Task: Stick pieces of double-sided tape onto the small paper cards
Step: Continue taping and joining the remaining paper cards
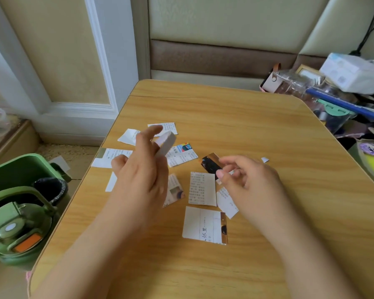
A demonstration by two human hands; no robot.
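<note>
Several small paper cards lie scattered on the wooden table [257, 130], among them a printed card [202, 188] in the middle and a larger white card [201, 225] nearer me. My left hand [138, 169] hovers above the cards and holds a white roll of double-sided tape [166, 143] on its fingers. My right hand [251, 180] pinches a small dark picture card [211, 164] between thumb and forefinger, just above the table. A tiny white scrap [265, 160] lies to the right of that hand.
A green bin [20, 169] with a black liner and a green bottle [15, 231] stand left of the table. Clutter with a tissue pack [352, 72] and a blue rod [343, 104] crowds the far right corner. A padded wall is behind.
</note>
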